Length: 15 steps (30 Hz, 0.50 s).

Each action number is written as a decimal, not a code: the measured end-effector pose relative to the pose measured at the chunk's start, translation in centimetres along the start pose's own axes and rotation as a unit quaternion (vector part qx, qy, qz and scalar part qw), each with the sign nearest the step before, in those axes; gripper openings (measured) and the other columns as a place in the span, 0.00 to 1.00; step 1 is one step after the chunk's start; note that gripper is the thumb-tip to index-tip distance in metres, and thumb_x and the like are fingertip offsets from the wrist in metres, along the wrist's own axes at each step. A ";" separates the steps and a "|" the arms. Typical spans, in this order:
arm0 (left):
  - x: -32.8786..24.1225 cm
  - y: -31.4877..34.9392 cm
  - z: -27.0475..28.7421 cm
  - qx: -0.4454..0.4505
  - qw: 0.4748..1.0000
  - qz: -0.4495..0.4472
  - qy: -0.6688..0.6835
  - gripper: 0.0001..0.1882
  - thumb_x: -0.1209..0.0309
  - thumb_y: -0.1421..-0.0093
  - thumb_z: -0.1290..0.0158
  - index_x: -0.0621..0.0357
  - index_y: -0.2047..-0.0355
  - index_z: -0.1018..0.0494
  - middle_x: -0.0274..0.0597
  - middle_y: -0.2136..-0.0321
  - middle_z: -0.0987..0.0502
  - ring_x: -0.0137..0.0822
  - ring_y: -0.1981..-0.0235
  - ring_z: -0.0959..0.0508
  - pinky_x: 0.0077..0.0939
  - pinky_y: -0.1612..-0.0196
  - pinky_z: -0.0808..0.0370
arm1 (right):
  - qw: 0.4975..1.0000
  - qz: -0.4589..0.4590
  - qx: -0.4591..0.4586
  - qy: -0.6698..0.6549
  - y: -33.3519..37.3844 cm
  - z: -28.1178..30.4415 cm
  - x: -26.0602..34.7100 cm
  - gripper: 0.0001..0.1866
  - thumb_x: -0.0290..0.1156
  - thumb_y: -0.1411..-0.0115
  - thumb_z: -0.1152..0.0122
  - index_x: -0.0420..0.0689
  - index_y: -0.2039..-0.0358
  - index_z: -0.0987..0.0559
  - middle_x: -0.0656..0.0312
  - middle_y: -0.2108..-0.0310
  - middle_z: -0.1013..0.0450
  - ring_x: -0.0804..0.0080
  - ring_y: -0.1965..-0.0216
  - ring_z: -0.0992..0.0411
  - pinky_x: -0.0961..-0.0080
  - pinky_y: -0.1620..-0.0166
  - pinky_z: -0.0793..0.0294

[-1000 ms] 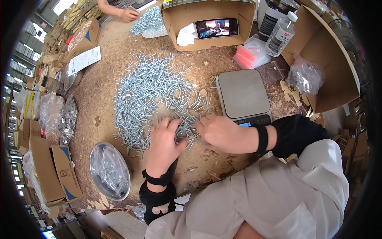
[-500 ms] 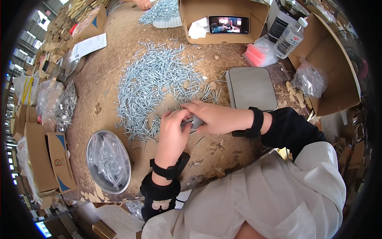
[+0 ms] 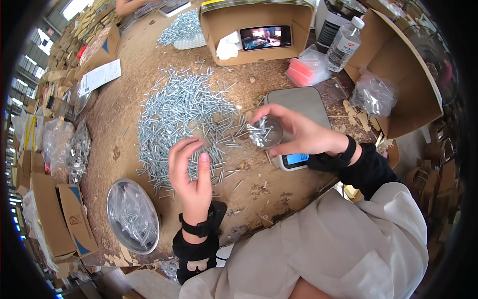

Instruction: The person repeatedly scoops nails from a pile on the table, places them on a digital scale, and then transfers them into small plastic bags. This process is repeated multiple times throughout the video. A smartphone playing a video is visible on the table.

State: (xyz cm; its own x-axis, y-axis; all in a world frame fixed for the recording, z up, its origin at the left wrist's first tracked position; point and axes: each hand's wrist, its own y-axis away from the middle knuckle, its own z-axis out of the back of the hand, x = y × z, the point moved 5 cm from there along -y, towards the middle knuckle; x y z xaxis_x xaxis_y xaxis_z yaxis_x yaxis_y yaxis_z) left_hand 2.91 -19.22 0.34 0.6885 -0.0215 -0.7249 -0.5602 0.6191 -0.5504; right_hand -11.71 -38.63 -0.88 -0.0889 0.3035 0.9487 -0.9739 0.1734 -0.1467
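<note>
Over the scale [image 3: 297, 106], a handful of screws [image 3: 260, 132].
Right hand [image 3: 294, 130] pinches them at 3 o'clock from the pile [image 3: 184, 112]; left hand [image 3: 191, 172], fingers loosely spread, hovers at the pile's 6 o'clock above the surface [image 3: 259, 192].

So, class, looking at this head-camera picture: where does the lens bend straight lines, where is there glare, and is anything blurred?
Head view: the fisheye bends the table edge and the cardboard box toward the black rim; daylight glares at the top-left corner; the screw pile glints brightly; the phone screen glows; the right hand and left hand look sharp, with soft shadows beneath.
</note>
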 end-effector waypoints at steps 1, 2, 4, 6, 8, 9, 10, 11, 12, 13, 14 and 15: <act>0.1 0.0 -0.1 0.009 1.000 0.006 -0.010 0.09 0.75 0.36 0.46 0.65 0.57 0.24 0.47 0.55 0.23 0.41 0.51 0.25 0.34 0.43 0.32 | 0.997 0.017 -0.019 0.079 0.8 1.1 0.0 0.38 0.20 0.51 0.30 0.47 0.39 0.31 0.59 0.46 0.30 0.68 0.42 0.33 0.72 0.40 0.34; 0.1 -0.1 -0.3 0.010 1.000 0.004 -0.022 0.07 0.76 0.37 0.45 0.65 0.59 0.24 0.47 0.57 0.23 0.41 0.53 0.24 0.33 0.44 0.32 | 0.986 -0.005 -0.030 0.161 1.6 2.0 -0.3 0.39 0.23 0.52 0.29 0.47 0.39 0.31 0.58 0.46 0.29 0.64 0.40 0.34 0.65 0.37 0.40; 0.3 -0.1 -0.2 0.026 0.998 0.000 -0.061 0.06 0.76 0.37 0.45 0.65 0.61 0.24 0.46 0.58 0.23 0.41 0.54 0.24 0.33 0.45 0.31 | 0.945 -0.051 -0.052 0.318 3.1 3.7 -0.9 0.41 0.28 0.54 0.26 0.47 0.38 0.32 0.56 0.46 0.29 0.58 0.38 0.37 0.53 0.32 0.51; 0.3 -0.2 -0.4 0.028 0.996 -0.007 -0.081 0.05 0.77 0.38 0.44 0.65 0.63 0.24 0.46 0.60 0.22 0.41 0.57 0.23 0.32 0.47 0.30 | 0.926 -0.066 -0.062 0.367 3.9 4.9 -1.0 0.47 0.33 0.56 0.24 0.47 0.34 0.35 0.53 0.45 0.29 0.54 0.34 0.40 0.40 0.30 0.59; 0.3 -0.1 -0.5 0.032 0.996 -0.010 -0.086 0.04 0.78 0.38 0.44 0.65 0.63 0.24 0.46 0.61 0.22 0.41 0.57 0.23 0.32 0.47 0.30 | 0.929 -0.037 -0.070 0.362 4.8 6.1 -0.4 0.49 0.35 0.54 0.24 0.46 0.33 0.38 0.51 0.43 0.30 0.53 0.34 0.41 0.43 0.29 0.58; 0.3 -0.1 -0.4 0.031 0.995 -0.009 -0.092 0.04 0.78 0.38 0.44 0.65 0.63 0.24 0.46 0.61 0.22 0.41 0.57 0.23 0.32 0.48 0.30 | 0.931 -0.020 -0.069 0.358 5.2 6.8 -0.1 0.50 0.36 0.54 0.24 0.45 0.32 0.40 0.50 0.42 0.30 0.52 0.33 0.41 0.45 0.29 0.57; 0.4 -0.1 -0.3 0.032 0.995 -0.015 -0.096 0.04 0.78 0.39 0.44 0.66 0.63 0.24 0.46 0.62 0.22 0.41 0.58 0.23 0.32 0.48 0.30 | 0.947 -0.019 -0.077 0.312 5.7 8.2 -0.2 0.51 0.39 0.52 0.24 0.43 0.31 0.41 0.47 0.40 0.32 0.50 0.35 0.39 0.53 0.30 0.48; 0.6 -0.1 -0.2 0.028 0.995 -0.005 -0.090 0.04 0.78 0.39 0.43 0.65 0.64 0.24 0.46 0.62 0.22 0.41 0.58 0.23 0.33 0.48 0.30 | 0.949 -0.030 -0.104 0.297 6.4 9.6 0.0 0.46 0.39 0.48 0.26 0.41 0.33 0.38 0.46 0.39 0.32 0.51 0.37 0.35 0.62 0.34 0.38; 0.8 0.0 -0.2 0.026 0.996 0.005 -0.084 0.04 0.78 0.40 0.43 0.63 0.64 0.23 0.46 0.62 0.21 0.42 0.58 0.24 0.33 0.48 0.30 | 0.941 -0.032 -0.142 0.304 7.4 11.4 -1.0 0.41 0.39 0.47 0.28 0.40 0.36 0.34 0.47 0.42 0.30 0.53 0.40 0.32 0.63 0.37 0.34; 1.0 0.1 0.1 0.021 0.996 0.017 -0.080 0.04 0.78 0.41 0.42 0.62 0.64 0.22 0.45 0.63 0.21 0.43 0.57 0.24 0.34 0.49 0.31 | 0.934 -0.032 -0.177 0.310 8.0 13.0 -1.7 0.35 0.38 0.45 0.29 0.38 0.39 0.30 0.47 0.44 0.29 0.54 0.43 0.29 0.64 0.41 0.30; 1.0 0.1 0.4 0.010 0.995 0.000 -0.099 0.04 0.78 0.40 0.43 0.64 0.65 0.23 0.44 0.65 0.21 0.40 0.62 0.24 0.31 0.53 0.29 | 0.918 -0.079 -0.211 0.328 8.7 14.5 -2.3 0.30 0.37 0.44 0.30 0.38 0.44 0.27 0.48 0.49 0.26 0.55 0.48 0.26 0.64 0.46 0.28; 1.2 0.1 0.7 0.006 0.996 0.014 -0.092 0.03 0.78 0.40 0.43 0.64 0.65 0.23 0.44 0.66 0.21 0.38 0.64 0.24 0.30 0.55 0.29 | 0.898 -0.128 -0.244 0.343 9.3 15.7 -2.9 0.24 0.37 0.43 0.32 0.37 0.49 0.24 0.50 0.53 0.24 0.57 0.52 0.24 0.63 0.51 0.25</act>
State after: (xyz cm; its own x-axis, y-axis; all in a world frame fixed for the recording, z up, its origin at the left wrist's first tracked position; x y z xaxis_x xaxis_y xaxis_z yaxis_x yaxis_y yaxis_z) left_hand 3.94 -18.64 -0.30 0.7456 0.1396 -0.6516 -0.5759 0.6271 -0.5246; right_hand -23.84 -52.62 -0.58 0.4370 0.6727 0.5970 -0.7224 0.6580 -0.2127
